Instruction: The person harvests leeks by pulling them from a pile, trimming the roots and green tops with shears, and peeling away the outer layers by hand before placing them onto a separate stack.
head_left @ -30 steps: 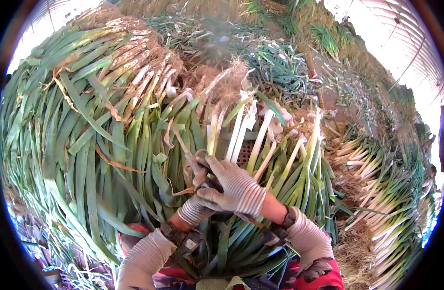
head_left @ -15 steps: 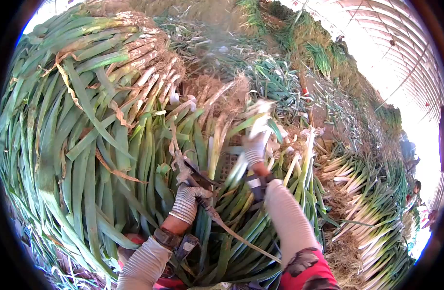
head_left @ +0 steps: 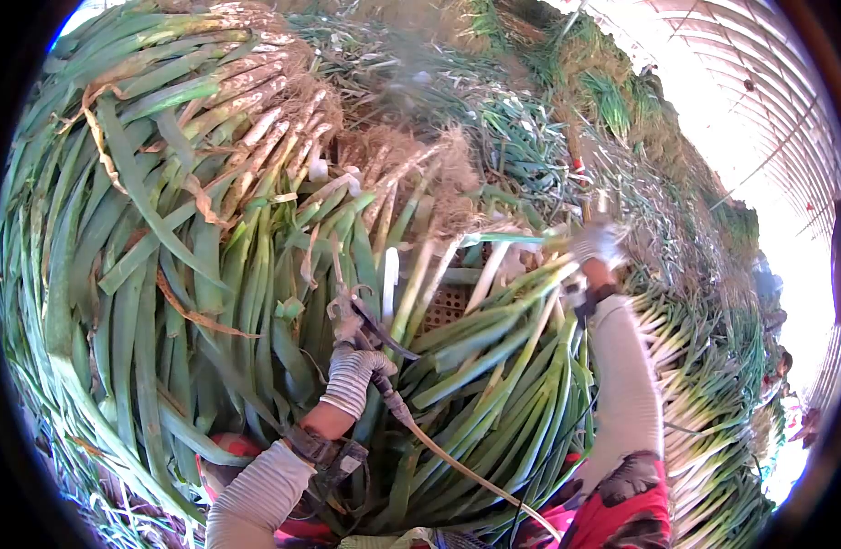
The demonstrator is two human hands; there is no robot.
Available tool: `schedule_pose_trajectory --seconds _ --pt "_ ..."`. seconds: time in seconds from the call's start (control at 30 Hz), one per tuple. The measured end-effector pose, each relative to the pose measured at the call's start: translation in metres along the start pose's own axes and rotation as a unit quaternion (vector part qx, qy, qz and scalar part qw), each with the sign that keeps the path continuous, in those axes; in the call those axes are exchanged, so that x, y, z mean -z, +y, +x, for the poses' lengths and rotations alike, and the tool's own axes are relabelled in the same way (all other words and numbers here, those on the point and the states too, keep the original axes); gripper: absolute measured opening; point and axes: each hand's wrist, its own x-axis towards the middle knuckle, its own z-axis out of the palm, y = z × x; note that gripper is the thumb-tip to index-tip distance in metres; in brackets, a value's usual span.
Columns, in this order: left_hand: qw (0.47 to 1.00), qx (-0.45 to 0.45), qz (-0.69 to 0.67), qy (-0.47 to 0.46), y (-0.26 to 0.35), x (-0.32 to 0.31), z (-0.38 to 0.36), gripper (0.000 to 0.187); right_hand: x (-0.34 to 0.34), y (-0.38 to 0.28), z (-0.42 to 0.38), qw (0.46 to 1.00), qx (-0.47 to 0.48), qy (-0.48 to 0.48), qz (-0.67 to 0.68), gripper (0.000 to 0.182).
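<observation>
My left hand (head_left: 356, 377), in a striped glove, is closed around the handle of an air gun (head_left: 349, 320) with a pale hose (head_left: 461, 460) running off to the lower right. A dark curved blade (head_left: 384, 331) shows beside the gun. Out to the right, my gloved right hand (head_left: 596, 243) is smeared by motion and appears closed on a green onion (head_left: 503, 331), its leaves trailing down to the left. Under that arm lie more green onions (head_left: 530, 403) with long leaves. Ahead of the left hand, rooted stalks (head_left: 427, 279) lean over a perforated brown surface (head_left: 445, 307).
A large heap of unpeeled green onions (head_left: 146, 302) fills the left side. Rows of white-stemmed onions (head_left: 690, 403) lie at the right. Leaf scraps (head_left: 521, 146) cover the ground beyond. A person (head_left: 781, 366) is at the far right, under an arched roof frame (head_left: 759, 87).
My right hand has swung outward to the right with the green onion, whose leaves now lie across the pile. My left hand keeps the air gun at nearly the same place.
</observation>
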Motion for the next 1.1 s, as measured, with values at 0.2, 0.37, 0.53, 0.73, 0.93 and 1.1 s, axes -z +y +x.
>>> schedule_pose_trajectory --seconds 0.2,0.37,0.53,0.73,0.93,1.1 --pt "0.959 0.164 0.23 -0.031 -0.05 -0.003 0.054 0.04 -0.006 -0.17 -0.098 0.904 0.083 -0.151 0.39 0.056" --pt "0.986 0.083 0.141 0.018 -0.027 -0.009 -0.011 0.031 -0.013 -0.212 -0.042 0.978 0.116 0.047 0.166 0.058" --pt "0.995 0.086 0.058 0.01 -0.03 -0.007 -0.022 0.023 -0.018 -0.231 0.015 0.95 0.28 0.094 0.099 0.047" --pt "0.994 0.085 0.063 0.026 -0.035 -0.004 -0.019 0.049 -0.065 -0.251 0.063 0.958 0.288 0.007 0.017 0.035" --pt "0.983 0.124 0.131 0.017 -0.035 -0.01 -0.007 0.049 -0.128 -0.208 0.091 0.97 -0.016 -0.142 0.198 0.04" --pt "0.975 0.108 0.192 0.012 -0.032 -0.012 -0.012 0.037 -0.158 -0.148 0.109 0.965 -0.067 -0.094 0.235 0.037"
